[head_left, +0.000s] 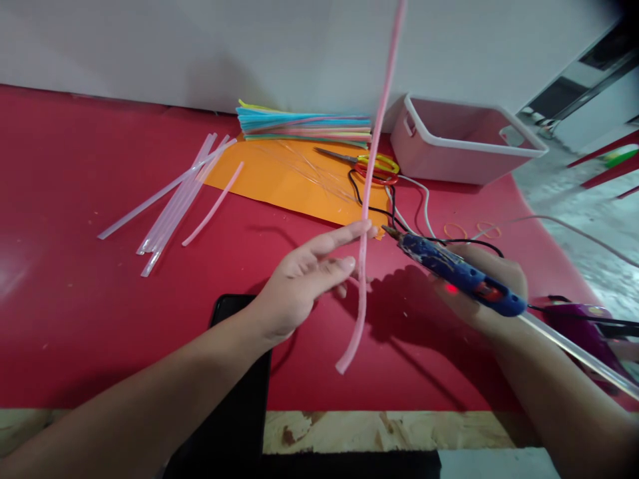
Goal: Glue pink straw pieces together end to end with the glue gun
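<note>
My left hand [309,273] holds a long pink pipe cleaner [368,193] between its fingers. The pipe cleaner stands nearly upright, its top running out of view and its lower end curving left. A short pink bit shows by the lower fingers, partly hidden. In my right hand [479,279] is a blue hot glue gun [459,273], with a clear glue stick [574,349] coming out of its back end. Its nozzle points left, a little to the right of my left fingertips and the pipe cleaner. A red light glows under the gun.
On the red tabletop [74,299] lie several glue sticks [174,199], a short pink pipe cleaner piece [214,203], orange paper [259,179], scissors [379,166] and a bundle of coloured pipe cleaners [304,126]. A pink bin [444,156], cables, rubber bands [455,231] and a black device [239,386] surround the hands.
</note>
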Tool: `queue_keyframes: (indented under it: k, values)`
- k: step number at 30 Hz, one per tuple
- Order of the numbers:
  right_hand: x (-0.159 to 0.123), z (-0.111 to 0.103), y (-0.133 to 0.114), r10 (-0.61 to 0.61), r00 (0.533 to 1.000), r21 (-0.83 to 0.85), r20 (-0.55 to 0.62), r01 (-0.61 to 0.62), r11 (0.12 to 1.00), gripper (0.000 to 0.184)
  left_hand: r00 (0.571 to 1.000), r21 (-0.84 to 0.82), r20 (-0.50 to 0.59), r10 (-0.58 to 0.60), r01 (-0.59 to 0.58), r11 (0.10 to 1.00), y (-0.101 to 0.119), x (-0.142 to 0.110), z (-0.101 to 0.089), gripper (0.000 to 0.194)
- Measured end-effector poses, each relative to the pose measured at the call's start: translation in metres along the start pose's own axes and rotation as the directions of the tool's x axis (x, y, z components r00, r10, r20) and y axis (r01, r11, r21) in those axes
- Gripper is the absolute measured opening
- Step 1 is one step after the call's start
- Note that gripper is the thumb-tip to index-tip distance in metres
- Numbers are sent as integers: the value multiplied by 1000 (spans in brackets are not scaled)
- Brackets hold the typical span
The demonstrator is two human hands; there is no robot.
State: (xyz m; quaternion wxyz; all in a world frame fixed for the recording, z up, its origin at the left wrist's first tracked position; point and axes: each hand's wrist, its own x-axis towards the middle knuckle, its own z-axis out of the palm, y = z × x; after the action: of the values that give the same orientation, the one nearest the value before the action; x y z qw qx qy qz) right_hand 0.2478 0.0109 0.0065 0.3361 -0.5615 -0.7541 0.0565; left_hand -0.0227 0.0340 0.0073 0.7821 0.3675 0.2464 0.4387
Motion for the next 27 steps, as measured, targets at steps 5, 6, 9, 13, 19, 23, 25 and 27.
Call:
queue_keyframes:
  k: [5,6,9,13,19,23,25,27]
  values:
    - [2,7,13,16,996,-102,83,-8,995,30,989,-262,-88,-121,95,960,7,10,-7,34]
    - [3,9,14,27,994,-112,109,-14,994,31,988,-274,-99,-116,85,958,8,11,-8,35]
    - [5,13,13,93,983,-105,162,-76,992,27,988,-275,-112,-107,73,959,7,11,-9,37]
    - [2,14,12,192,973,-68,131,-184,981,27,985,-226,-155,-79,43,973,3,10,-7,34]
    - [-5,17,16,334,943,-94,-2,-333,938,25,978,-128,-206,29,-56,990,-1,10,-9,21]
    - [-4,18,10,335,937,27,-95,-334,942,17,954,-141,-298,40,-86,986,-1,11,-8,17]
    - [-3,17,8,372,909,113,-190,-356,928,15,946,-169,-323,30,-89,982,1,11,-7,12]
    - [-1,15,7,453,840,184,-298,-415,891,16,945,-227,-326,11,-90,970,4,12,-5,6]
